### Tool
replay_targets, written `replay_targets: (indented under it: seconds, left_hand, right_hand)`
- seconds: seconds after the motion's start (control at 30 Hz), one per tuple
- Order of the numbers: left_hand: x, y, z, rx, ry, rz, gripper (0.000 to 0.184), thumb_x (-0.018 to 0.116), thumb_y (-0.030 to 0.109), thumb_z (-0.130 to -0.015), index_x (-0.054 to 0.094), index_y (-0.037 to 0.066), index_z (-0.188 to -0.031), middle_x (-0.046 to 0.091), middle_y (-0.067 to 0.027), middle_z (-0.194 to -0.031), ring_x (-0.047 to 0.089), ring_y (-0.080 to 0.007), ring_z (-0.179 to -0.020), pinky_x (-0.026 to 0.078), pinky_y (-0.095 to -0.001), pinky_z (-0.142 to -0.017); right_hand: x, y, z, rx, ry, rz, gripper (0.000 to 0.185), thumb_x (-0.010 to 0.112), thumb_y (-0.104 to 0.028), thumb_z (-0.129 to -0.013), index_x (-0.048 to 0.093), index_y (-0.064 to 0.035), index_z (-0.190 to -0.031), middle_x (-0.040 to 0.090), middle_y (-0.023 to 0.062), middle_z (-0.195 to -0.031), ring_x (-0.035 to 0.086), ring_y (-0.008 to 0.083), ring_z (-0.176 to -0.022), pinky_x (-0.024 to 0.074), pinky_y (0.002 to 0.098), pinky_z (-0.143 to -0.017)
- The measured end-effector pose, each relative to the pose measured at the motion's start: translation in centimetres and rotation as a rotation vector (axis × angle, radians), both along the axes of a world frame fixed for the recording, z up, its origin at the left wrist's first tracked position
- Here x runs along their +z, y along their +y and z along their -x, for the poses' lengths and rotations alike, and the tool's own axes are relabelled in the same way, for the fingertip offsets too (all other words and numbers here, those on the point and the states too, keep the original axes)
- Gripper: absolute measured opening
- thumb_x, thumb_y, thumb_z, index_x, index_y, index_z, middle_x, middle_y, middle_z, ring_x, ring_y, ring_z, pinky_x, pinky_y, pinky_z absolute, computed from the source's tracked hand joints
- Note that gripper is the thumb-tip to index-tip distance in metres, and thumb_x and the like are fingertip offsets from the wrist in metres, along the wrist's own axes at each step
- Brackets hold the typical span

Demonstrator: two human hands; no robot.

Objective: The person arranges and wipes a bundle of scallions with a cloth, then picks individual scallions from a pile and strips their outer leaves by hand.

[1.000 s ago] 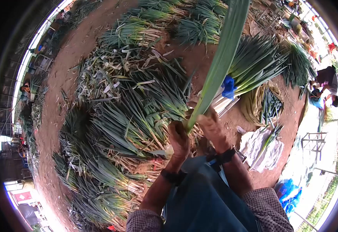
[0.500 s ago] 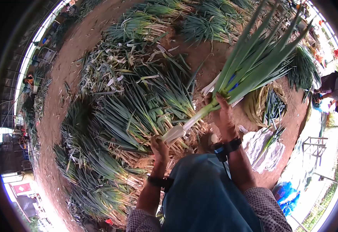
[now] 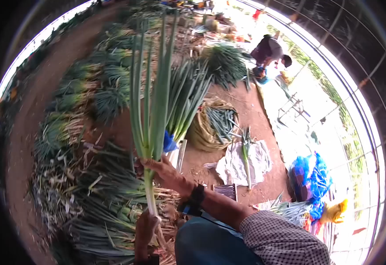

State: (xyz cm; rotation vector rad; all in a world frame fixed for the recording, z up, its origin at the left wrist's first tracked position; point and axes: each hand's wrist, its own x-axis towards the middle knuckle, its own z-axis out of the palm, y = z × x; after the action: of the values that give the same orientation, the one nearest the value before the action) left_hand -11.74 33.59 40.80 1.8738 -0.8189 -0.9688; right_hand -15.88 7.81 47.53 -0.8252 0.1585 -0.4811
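Note:
A large green onion (image 3: 150, 132) stands nearly upright before me, its long leaves fanning toward the top. My right hand (image 3: 161, 170) is closed round the stalk just below where the leaves spread. Lower down, my left hand (image 3: 145, 226) is wrapped round the white part near the root end. Just behind the leaves is a bundle of green onions (image 3: 186, 97) with a blue tie (image 3: 170, 142) at its base. Piled green onions (image 3: 109, 221) lie beside and below my left hand.
A woven sack (image 3: 204, 132) holds cut leaves. On a white cloth (image 3: 261, 163) lies one green onion. Blue plastic (image 3: 310, 176) and a yellow bag (image 3: 334, 212) are at the right. Another person (image 3: 270, 52) bends over farther back.
The view has swung to the right, bringing the blue plastic and yellow bag further in. The green onion has turned from slanted to nearly upright, still in both hands.

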Motion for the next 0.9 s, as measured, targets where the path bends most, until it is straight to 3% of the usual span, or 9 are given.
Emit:
replay_targets:
  seconds: [0.1, 0.27, 0.4, 0.43, 0.47, 0.5, 0.53, 0.6, 0.9]
  left_hand:
    - [2.1, -1.8, 1.3, 0.152, 0.145, 0.065, 0.025, 0.057, 0.023, -0.095, 0.059, -0.001, -0.103, 0.06, -0.0094, -0.084, 0.057, -0.018, -0.075, 0.048, -0.035, -0.069]
    - [-2.9, -3.8, 1.8, -0.222, -0.309, 0.076, 0.017, 0.056, 0.019, -0.096, 0.061, 0.006, -0.106, 0.064, -0.0168, -0.094, 0.064, -0.0358, -0.078, 0.052, -0.0461, -0.07]
    - [-1.9, -3.8, 2.6, -0.571, -0.645, -0.091, 0.019, 0.054, 0.024, -0.097, 0.06, 0.012, -0.11, 0.064, -0.016, -0.094, 0.066, -0.0404, -0.086, 0.054, -0.0526, -0.068]
    - [-2.0, -4.1, 3.1, -0.543, -0.507, -0.139, 0.021, 0.052, 0.025, -0.099, 0.062, 0.015, -0.115, 0.063, -0.0161, -0.092, 0.067, -0.0393, -0.083, 0.055, -0.0518, -0.068]
    - [-6.0, -1.9, 3.0, -0.447, -0.619, 0.125, 0.027, 0.053, 0.029, -0.1, 0.061, 0.017, -0.123, 0.065, -0.0165, -0.092, 0.068, -0.0385, -0.081, 0.055, -0.0505, -0.066]
    - [-4.3, -1.4, 2.6, -0.462, -0.35, -0.127, 0.033, 0.055, 0.032, -0.1, 0.059, 0.017, -0.129, 0.067, -0.0166, -0.089, 0.069, -0.0375, -0.078, 0.053, -0.0492, -0.062]
    - [0.7, -2.5, 3.6, -0.433, -0.516, 0.066, 0.032, 0.06, 0.033, -0.097, 0.062, 0.01, -0.121, 0.068, -0.0191, -0.085, 0.069, -0.0389, -0.075, 0.052, -0.0492, -0.06]
    - [0.8, -1.2, 3.2, -0.258, -0.113, -0.237, 0.033, 0.066, 0.032, -0.094, 0.064, 0.001, -0.102, 0.067, -0.0246, -0.078, 0.067, -0.0434, -0.077, 0.052, -0.0501, -0.063]
    - [-0.7, 9.4, 2.6, -0.181, -0.425, -0.015, 0.046, 0.069, 0.032, -0.093, 0.062, 0.001, -0.126, 0.07, -0.0205, -0.098, 0.07, -0.0377, -0.083, 0.053, -0.0454, -0.072]
  right_hand:
    - [2.3, -0.3, 1.3, 0.023, -0.029, -0.107, 0.037, 0.071, -0.028, -0.096, 0.058, -0.0021, -0.119, 0.067, 0.0077, -0.099, 0.067, 0.0185, -0.09, 0.057, 0.0358, -0.08]
    - [-1.1, -0.4, 2.2, -0.203, 0.19, -0.038, 0.024, 0.073, -0.026, -0.095, 0.059, -0.0069, -0.096, 0.053, -0.0021, -0.065, 0.051, 0.0082, -0.051, 0.0407, 0.0286, -0.044]
    - [-5.0, -2.5, 3.2, -0.379, 0.408, -0.17, 0.028, 0.075, -0.028, -0.094, 0.056, -0.0098, -0.083, 0.051, -0.0013, -0.061, 0.05, 0.0106, -0.048, 0.0407, 0.0288, -0.042]
    - [-5.1, -3.3, 3.9, -0.468, 0.422, -0.115, 0.029, 0.073, -0.028, -0.095, 0.055, -0.0101, -0.08, 0.052, -0.0015, -0.062, 0.05, 0.0112, -0.048, 0.0417, 0.0288, -0.043]
    - [-6.1, -3.9, 4.7, -0.474, 0.368, -0.093, 0.031, 0.072, -0.029, -0.095, 0.055, -0.01, -0.078, 0.051, -0.0009, -0.062, 0.05, 0.0121, -0.048, 0.0428, 0.0298, -0.046]
    - [-7.2, -4.3, 4.9, -0.523, 0.365, -0.068, 0.031, 0.074, -0.028, -0.093, 0.057, -0.0095, -0.076, 0.051, -0.0005, -0.06, 0.05, 0.0131, -0.047, 0.0418, 0.0307, -0.044]
    - [-6.7, -4.6, 5.3, -0.535, 0.506, -0.105, 0.034, 0.074, -0.028, -0.094, 0.055, -0.009, -0.073, 0.052, 0.0005, -0.06, 0.05, 0.0133, -0.047, 0.042, 0.0313, -0.044]
    - [-7.5, -5.5, 5.8, -0.551, 0.364, -0.155, 0.032, 0.073, -0.024, -0.095, 0.057, -0.0071, -0.073, 0.05, 0.0009, -0.059, 0.05, 0.0144, -0.046, 0.044, 0.0325, -0.044]
    - [-9.5, -10.7, 8.8, -0.701, 0.369, -0.041, 0.025, 0.07, -0.023, -0.096, 0.059, -0.0078, -0.08, 0.052, 0.0013, -0.063, 0.053, 0.0145, -0.049, 0.0483, 0.0337, -0.045]
